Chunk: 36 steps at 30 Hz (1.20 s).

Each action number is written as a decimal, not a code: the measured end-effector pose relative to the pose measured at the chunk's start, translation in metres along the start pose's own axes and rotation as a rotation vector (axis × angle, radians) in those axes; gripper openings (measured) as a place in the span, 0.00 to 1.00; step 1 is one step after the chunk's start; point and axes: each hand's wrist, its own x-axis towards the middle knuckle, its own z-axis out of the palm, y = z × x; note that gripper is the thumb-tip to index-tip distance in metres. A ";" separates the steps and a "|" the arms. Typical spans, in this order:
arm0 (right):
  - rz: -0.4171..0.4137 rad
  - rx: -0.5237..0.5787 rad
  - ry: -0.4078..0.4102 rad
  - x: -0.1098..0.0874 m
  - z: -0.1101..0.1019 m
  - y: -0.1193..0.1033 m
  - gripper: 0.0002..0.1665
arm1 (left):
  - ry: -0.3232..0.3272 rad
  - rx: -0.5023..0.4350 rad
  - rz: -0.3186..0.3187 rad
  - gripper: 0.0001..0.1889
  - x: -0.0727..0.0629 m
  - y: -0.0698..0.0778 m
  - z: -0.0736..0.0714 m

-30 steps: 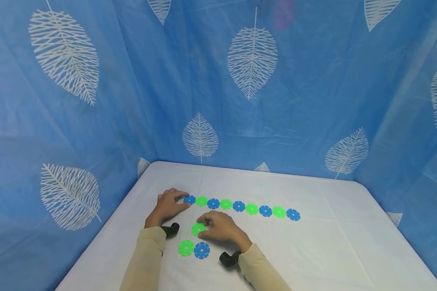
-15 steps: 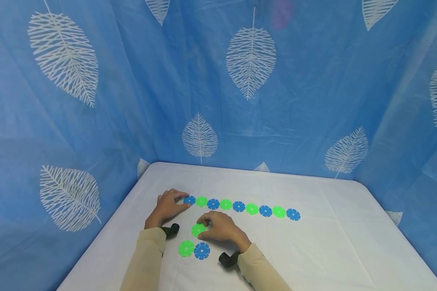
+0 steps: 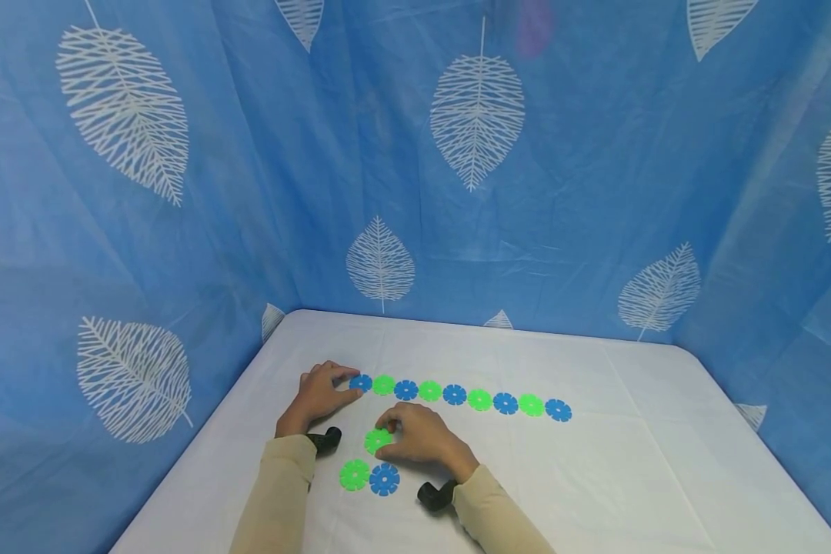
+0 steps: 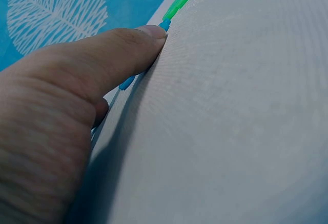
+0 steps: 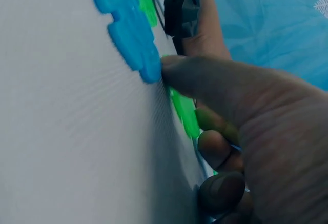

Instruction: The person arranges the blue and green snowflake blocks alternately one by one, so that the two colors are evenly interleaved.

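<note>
Discs [image 3: 455, 395]: nine lined up, three wait outside; left hand [image 3: 320, 388] pinches blue end disc [image 3: 362, 383]; right hand [image 3: 421, 432] pinches green disc [image 3: 377, 441]

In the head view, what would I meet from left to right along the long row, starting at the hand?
Left hand, first blue disc, first green disc, second blue disc, second green disc, third blue disc, third green disc, fourth blue disc, fourth green disc, fifth blue disc.

White table [image 3: 595, 477] carrying notched discs [image 3: 480, 405]
</note>
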 end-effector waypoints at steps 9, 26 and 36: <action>-0.073 0.009 0.050 -0.001 -0.003 -0.001 0.24 | 0.006 0.001 -0.001 0.22 0.000 0.001 0.000; -0.128 0.116 0.171 -0.004 -0.003 0.005 0.21 | 0.000 -0.005 -0.012 0.23 -0.001 0.003 0.001; -0.270 0.145 0.281 -0.006 -0.018 -0.002 0.22 | -0.006 -0.006 -0.018 0.23 0.000 0.003 -0.001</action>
